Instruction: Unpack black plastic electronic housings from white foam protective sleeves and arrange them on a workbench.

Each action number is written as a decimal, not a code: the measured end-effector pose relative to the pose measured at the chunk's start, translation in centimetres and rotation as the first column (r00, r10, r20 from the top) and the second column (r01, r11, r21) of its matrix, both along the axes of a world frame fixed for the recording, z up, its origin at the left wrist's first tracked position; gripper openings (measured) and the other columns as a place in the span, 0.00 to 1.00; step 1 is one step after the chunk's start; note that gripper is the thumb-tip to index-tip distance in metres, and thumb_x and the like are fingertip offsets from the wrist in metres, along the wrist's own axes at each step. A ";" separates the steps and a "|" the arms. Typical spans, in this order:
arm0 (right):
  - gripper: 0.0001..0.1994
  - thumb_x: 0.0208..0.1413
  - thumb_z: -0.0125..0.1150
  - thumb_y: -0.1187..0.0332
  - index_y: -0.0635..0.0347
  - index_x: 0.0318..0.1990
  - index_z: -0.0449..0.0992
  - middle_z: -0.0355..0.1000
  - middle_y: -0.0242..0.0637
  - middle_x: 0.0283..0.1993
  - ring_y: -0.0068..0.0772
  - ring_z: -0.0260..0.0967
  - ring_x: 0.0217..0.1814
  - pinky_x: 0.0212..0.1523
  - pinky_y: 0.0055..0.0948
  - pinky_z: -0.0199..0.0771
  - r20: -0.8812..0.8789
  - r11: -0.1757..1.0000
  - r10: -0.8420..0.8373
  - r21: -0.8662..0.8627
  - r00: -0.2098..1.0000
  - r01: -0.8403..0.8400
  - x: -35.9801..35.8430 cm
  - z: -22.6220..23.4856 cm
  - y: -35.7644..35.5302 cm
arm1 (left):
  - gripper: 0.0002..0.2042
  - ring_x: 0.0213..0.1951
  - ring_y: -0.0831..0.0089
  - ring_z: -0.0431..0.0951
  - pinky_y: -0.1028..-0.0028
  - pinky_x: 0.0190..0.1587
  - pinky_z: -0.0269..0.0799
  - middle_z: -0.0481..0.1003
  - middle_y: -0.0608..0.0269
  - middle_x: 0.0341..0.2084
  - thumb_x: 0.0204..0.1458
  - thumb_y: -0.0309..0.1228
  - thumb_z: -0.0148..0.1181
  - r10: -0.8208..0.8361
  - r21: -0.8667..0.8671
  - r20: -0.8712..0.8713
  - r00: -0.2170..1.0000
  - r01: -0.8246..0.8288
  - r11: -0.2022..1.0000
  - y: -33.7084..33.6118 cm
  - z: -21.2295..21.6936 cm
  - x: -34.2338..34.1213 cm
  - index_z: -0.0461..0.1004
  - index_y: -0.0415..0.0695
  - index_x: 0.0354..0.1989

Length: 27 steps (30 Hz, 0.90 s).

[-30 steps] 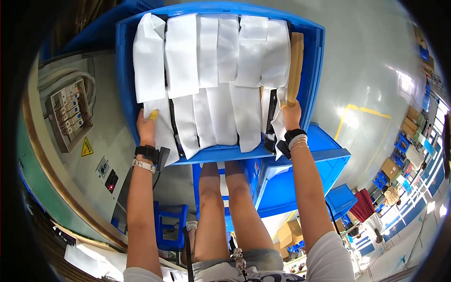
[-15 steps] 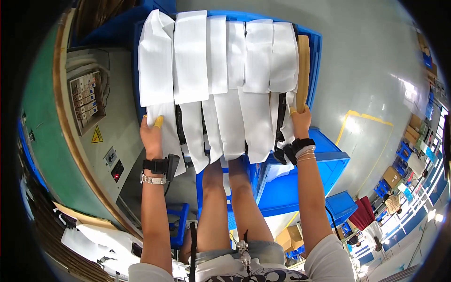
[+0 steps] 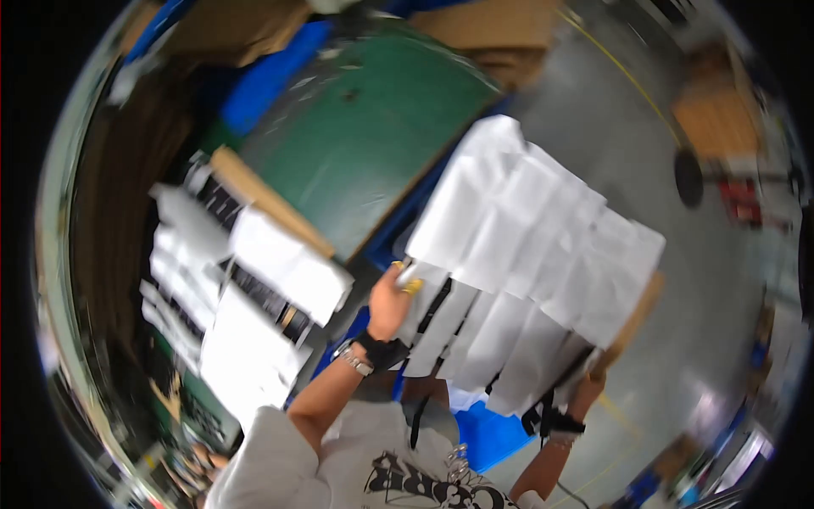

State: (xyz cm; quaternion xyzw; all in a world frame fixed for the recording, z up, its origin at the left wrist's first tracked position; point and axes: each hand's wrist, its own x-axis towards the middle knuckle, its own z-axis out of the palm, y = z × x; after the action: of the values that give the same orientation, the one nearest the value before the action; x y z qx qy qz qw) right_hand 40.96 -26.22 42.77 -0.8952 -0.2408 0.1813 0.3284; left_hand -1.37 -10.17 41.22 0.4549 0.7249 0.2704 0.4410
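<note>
Both my hands carry a wide tray of white wrapping sheets [image 3: 526, 225], which overlap in two rows. Dark strips show in the gaps between the nearer sheets. Along the tray's right side runs a brown cardboard edge [image 3: 640, 314]. My left hand [image 3: 389, 304], with yellow covers on the fingertips, is closed on the near left corner. At the near right, my right hand [image 3: 588, 388] grips the end of the cardboard edge; its fingers are partly hidden and blurred. What lies under the sheets is covered.
A green-topped table [image 3: 381, 136] stands beyond, at the left. Nearer left lies another batch of white sheets [image 3: 288, 263] and black pieces, bordered by a cardboard strip [image 3: 263, 199]. Below the tray is a blue bin [image 3: 492, 437]. A cardboard box [image 3: 716, 110] stands at far right.
My view has swung left, toward the green table. The tray has come up off the blue crate with both hands still gripping it, and now sits tilted in view.
</note>
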 end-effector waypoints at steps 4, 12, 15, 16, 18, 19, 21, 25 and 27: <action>0.13 0.50 0.55 0.77 0.73 0.44 0.69 0.70 0.41 0.38 0.31 0.66 0.40 0.47 0.28 0.65 -0.157 0.992 0.112 -0.033 0.981 -0.118 -0.2 4.7 2.3 | 0.23 0.39 0.45 0.74 0.63 0.40 0.70 0.75 0.42 0.35 0.48 0.40 0.64 0.076 -0.022 0.024 0.997 -0.076 0.997 -2.0 4.0 -4.1 0.69 0.40 0.48; 0.24 0.46 0.41 0.85 0.71 0.55 0.63 0.65 0.42 0.53 0.36 0.63 0.54 0.59 0.29 0.57 -0.317 0.867 0.494 0.245 0.810 -0.433 -11.6 15.2 13.5 | 0.19 0.33 0.71 0.75 0.72 0.39 0.70 0.77 0.57 0.33 0.49 0.32 0.64 0.523 0.218 0.221 0.823 -0.564 0.796 -10.3 14.2 -14.1 0.71 0.38 0.48; 0.23 0.47 0.47 0.84 0.69 0.54 0.63 0.67 0.40 0.51 0.31 0.64 0.52 0.56 0.27 0.61 -0.310 0.715 0.699 0.313 0.644 -0.625 -20.0 14.7 17.9 | 0.17 0.33 0.76 0.74 0.76 0.37 0.70 0.76 0.62 0.33 0.50 0.29 0.62 0.664 0.164 0.228 0.712 -0.700 0.695 -14.5 17.4 -20.2 0.70 0.37 0.48; 0.22 0.47 0.50 0.83 0.69 0.54 0.64 0.68 0.39 0.50 0.29 0.66 0.50 0.54 0.26 0.63 -0.358 0.691 0.723 0.342 0.591 -0.637 -23.7 14.6 19.1 | 0.17 0.33 0.76 0.74 0.76 0.36 0.70 0.76 0.62 0.33 0.50 0.29 0.62 0.711 0.215 0.199 0.675 -0.737 0.640 -16.3 17.0 -22.5 0.70 0.37 0.48; 0.19 0.48 0.51 0.83 0.68 0.51 0.66 0.70 0.37 0.46 0.27 0.67 0.47 0.49 0.25 0.66 -0.371 0.526 0.842 0.402 0.391 -0.750 -29.7 16.0 20.8 | 0.16 0.32 0.76 0.74 0.76 0.34 0.70 0.76 0.62 0.33 0.50 0.28 0.61 0.769 0.239 0.234 0.595 -0.802 0.548 -19.8 18.4 -26.3 0.70 0.38 0.47; 0.18 0.48 0.52 0.82 0.68 0.49 0.67 0.70 0.36 0.44 0.27 0.68 0.44 0.46 0.25 0.67 -0.346 0.474 0.871 0.400 0.349 -0.785 -32.5 15.5 21.8 | 0.15 0.31 0.76 0.75 0.76 0.33 0.70 0.76 0.62 0.32 0.50 0.28 0.61 0.773 0.223 0.295 0.562 -0.827 0.516 -21.0 19.2 -28.4 0.70 0.38 0.47; 0.17 0.46 0.54 0.80 0.67 0.47 0.68 0.71 0.35 0.42 0.26 0.68 0.41 0.42 0.25 0.68 -0.354 0.380 0.905 0.429 0.234 -0.820 -38.1 14.9 23.3 | 0.16 0.29 0.76 0.74 0.75 0.31 0.70 0.76 0.62 0.31 0.51 0.28 0.60 0.822 0.203 0.228 0.522 -0.851 0.484 -23.5 19.0 -33.1 0.70 0.38 0.47; 0.16 0.41 0.59 0.78 0.68 0.42 0.70 0.73 0.37 0.36 0.27 0.70 0.36 0.37 0.26 0.70 -0.399 0.306 0.907 0.410 0.132 -0.860 -48.8 13.2 23.8 | 0.17 0.31 0.74 0.75 0.75 0.32 0.70 0.76 0.59 0.33 0.49 0.23 0.50 0.866 0.155 0.238 0.441 -0.897 0.414 -28.0 15.2 -40.7 0.69 0.36 0.50; 0.18 0.40 0.63 0.75 0.68 0.42 0.70 0.74 0.40 0.36 0.32 0.73 0.36 0.39 0.30 0.72 -0.299 0.258 0.940 0.303 0.166 -0.917 -51.6 11.0 25.1 | 0.19 0.34 0.71 0.76 0.74 0.36 0.70 0.76 0.55 0.37 0.48 0.23 0.48 0.884 0.135 0.193 0.426 -0.904 0.407 -27.2 12.8 -43.3 0.68 0.35 0.52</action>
State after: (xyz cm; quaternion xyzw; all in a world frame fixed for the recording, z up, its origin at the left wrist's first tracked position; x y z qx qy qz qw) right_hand -10.61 -1.09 53.76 -0.4889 -0.6619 0.5259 0.2154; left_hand -44.69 -37.42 53.97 0.0302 0.8001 0.5619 0.2081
